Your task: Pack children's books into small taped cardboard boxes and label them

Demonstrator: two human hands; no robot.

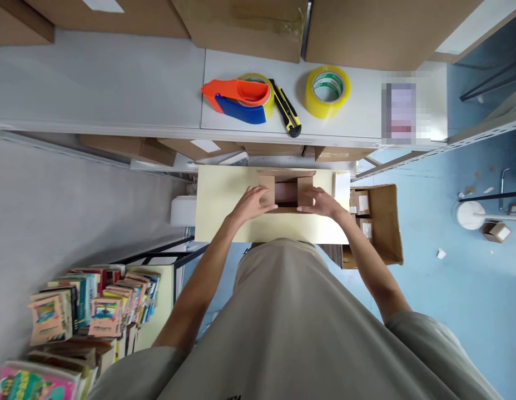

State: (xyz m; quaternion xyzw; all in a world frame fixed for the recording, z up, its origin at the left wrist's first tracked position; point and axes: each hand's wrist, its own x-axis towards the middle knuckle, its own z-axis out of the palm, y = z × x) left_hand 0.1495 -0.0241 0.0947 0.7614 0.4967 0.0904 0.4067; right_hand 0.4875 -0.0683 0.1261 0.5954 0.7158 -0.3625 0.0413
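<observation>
A small brown cardboard box (286, 191) with its flaps up sits on a pale yellow table (224, 194). My left hand (253, 201) grips the box's left side flap. My right hand (319, 201) grips its right side flap. The inside of the box is dark and I cannot tell what it holds. On the grey shelf (116, 83) above lie an orange and blue tape dispenser (237, 100), a yellow and black utility knife (286, 108) and a roll of yellow tape (327, 91).
Big cardboard cartons (241, 22) stand at the back of the shelf. An open carton (378, 222) with small packages sits on the blue floor to the right. Several colourful books (87, 305) are stacked at lower left. A white round stand (470, 215) is at far right.
</observation>
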